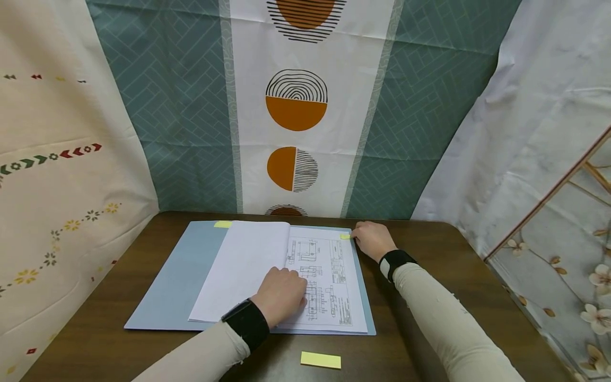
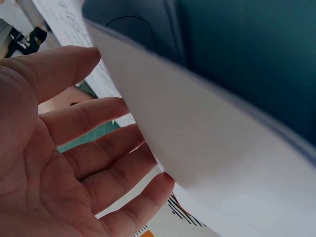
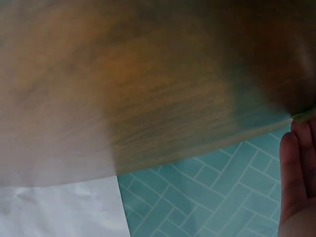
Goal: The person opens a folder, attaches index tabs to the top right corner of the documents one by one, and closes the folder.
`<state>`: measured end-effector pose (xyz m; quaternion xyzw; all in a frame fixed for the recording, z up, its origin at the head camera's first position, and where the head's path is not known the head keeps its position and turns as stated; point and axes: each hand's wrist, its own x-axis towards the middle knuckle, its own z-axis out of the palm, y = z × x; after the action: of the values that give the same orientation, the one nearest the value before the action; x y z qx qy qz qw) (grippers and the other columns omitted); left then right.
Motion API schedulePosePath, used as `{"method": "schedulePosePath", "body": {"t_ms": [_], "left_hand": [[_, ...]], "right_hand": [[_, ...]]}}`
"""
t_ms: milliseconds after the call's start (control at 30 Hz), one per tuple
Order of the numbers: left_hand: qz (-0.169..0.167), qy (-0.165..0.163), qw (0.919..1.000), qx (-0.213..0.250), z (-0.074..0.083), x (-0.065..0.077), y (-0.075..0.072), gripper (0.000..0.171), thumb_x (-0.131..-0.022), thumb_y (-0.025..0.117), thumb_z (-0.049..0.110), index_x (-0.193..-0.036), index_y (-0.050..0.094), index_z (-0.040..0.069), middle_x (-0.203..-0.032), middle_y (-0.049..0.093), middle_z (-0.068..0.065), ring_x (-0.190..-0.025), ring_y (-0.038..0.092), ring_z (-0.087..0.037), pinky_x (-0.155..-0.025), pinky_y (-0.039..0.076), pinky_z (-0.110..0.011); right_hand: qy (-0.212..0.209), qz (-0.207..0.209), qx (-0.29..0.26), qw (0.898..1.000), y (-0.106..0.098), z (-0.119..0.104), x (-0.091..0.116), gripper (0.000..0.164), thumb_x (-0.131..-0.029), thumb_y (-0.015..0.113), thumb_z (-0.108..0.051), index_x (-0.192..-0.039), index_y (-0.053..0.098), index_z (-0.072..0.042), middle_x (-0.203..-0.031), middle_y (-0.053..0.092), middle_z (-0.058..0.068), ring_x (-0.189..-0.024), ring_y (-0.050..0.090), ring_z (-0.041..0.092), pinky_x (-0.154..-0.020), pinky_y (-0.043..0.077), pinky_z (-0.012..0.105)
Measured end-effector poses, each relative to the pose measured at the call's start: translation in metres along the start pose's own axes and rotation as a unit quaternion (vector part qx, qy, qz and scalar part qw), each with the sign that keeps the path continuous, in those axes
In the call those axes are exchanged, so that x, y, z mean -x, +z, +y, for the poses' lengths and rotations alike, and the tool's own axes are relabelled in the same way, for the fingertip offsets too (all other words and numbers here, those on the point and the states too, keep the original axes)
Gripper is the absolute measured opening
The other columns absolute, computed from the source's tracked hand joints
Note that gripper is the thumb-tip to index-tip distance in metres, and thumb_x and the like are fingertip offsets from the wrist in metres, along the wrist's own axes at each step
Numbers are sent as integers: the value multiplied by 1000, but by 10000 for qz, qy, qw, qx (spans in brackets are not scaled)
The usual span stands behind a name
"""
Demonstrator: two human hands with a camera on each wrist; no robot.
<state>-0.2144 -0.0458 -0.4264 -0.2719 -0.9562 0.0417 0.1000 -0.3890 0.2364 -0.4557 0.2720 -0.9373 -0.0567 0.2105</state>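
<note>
Yellow tab (image 1: 345,236), probably light, flimsy, best taken by its edge, meets the right hand (image 1: 374,240), pinch unclear, while the left hand (image 1: 281,295), fingers spread, touches the page (image 1: 341,289).

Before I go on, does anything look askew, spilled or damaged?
Nothing spilled or damaged stands out. The folder lies open on the table, its pages showing no obvious tears. Only the loose yellow strip sits slightly tilted on the folder's near side, hardly odd.

The folder (image 1: 176,286) is pale blue, the drawing sheet (image 1: 325,284) black-on-white, the sticky notes (image 1: 321,360) yellow.
</note>
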Motion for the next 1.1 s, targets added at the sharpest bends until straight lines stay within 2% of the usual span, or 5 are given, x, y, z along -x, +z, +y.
{"method": "schedulePosePath", "body": {"t_ms": [300, 567, 767, 933, 1100], "left_hand": [[-251, 211, 9994, -60, -3, -7, -3, 21, -86, 72, 33, -85, 76, 13, -68, 63, 0, -57, 49, -15, -63, 45, -37], [-176, 442, 9976, -510, -6, -33, -16, 21, -87, 72, 34, -90, 78, 14, -73, 67, 0, -59, 56, -13, -59, 50, -34], [-507, 151, 9978, -396, -3, -68, -9, 35, -90, 69, 40, -113, 73, 14, -101, 69, -1, -87, 67, -20, -75, 53, -40], [-509, 10, 9985, -223, 1, -94, -10, 45, -95, 62, 45, -129, 65, 16, -129, 63, 1, -116, 61, -20, -90, 49, -45], [-683, -63, 9975, -147, 12, -110, -19, 46, -97, 60, 44, -134, 62, 16, -133, 60, 1, -120, 58, -19, -93, 48, -41]], "right_hand": [[-32, -230, -162, 9996, -4, -3, 2, 17, -89, 69, -14, -101, 80, -19, -86, 61, -5, -71, 53, 10, -70, 49, 28], [-63, -193, -269, 9994, -6, -5, 5, 15, -91, 68, -15, -102, 79, -17, -85, 58, -5, -71, 51, 11, -69, 47, 28], [41, -296, -294, 9991, -6, -6, 2, 16, -91, 69, -17, -104, 79, -19, -87, 59, -6, -74, 52, 11, -73, 48, 27], [-8, -257, -220, 9994, -5, -4, 1, 15, -91, 69, -17, -102, 79, -20, -88, 59, -6, -75, 54, 10, -73, 49, 27], [-9, -228, -299, 9993, -6, -4, 7, 14, -90, 70, -17, -101, 79, -18, -90, 60, -5, -77, 56, 12, -75, 51, 29]]}}
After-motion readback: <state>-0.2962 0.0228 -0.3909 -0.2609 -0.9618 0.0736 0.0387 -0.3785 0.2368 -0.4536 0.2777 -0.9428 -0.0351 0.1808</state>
